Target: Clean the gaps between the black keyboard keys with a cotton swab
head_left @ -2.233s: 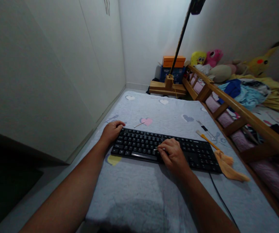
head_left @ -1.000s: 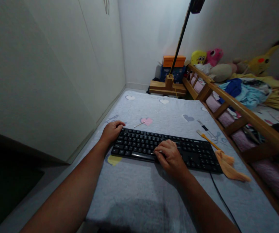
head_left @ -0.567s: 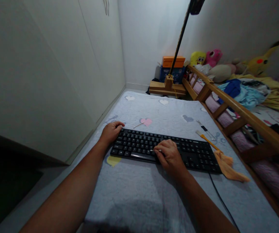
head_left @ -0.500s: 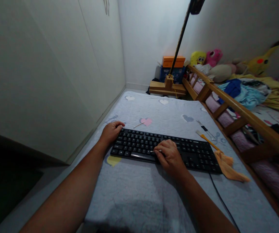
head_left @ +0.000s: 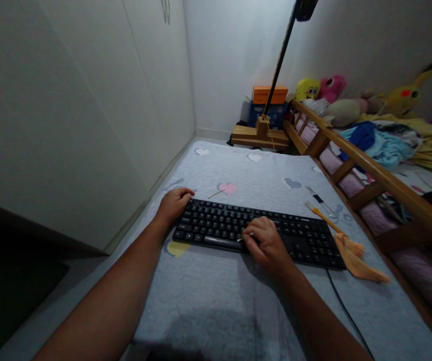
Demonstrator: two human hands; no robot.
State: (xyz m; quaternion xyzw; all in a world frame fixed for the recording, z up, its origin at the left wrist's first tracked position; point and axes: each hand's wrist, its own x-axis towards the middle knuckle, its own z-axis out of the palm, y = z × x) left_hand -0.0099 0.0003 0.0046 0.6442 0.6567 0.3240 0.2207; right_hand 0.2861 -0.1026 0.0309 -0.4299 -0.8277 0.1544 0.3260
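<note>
A black computer keyboard (head_left: 216, 224) lies on the heart-patterned cloth. My left hand (head_left: 174, 205) is closed around its far left corner. Over the lower middle keys, my right hand (head_left: 264, 244) pinches a thin white cotton swab (head_left: 241, 239), whose visible tip points left near the space bar. The fingers hide most of that swab. A second cotton swab (head_left: 216, 193) rests on the cloth just beyond the keyboard's far edge.
Right of the keyboard lie a yellow-handled brush (head_left: 324, 218), a thin metal tool with a black band (head_left: 318, 199) and an orange cloth (head_left: 354, 258). A black cable (head_left: 345, 308) runs toward me. A wooden bed rail (head_left: 381, 175) borders the right; a pale cabinet (head_left: 125, 125) borders the left.
The right hand and its swab have shifted slightly down toward the space bar, and the swab is tilted more. My left hand keeps its place on the keyboard.
</note>
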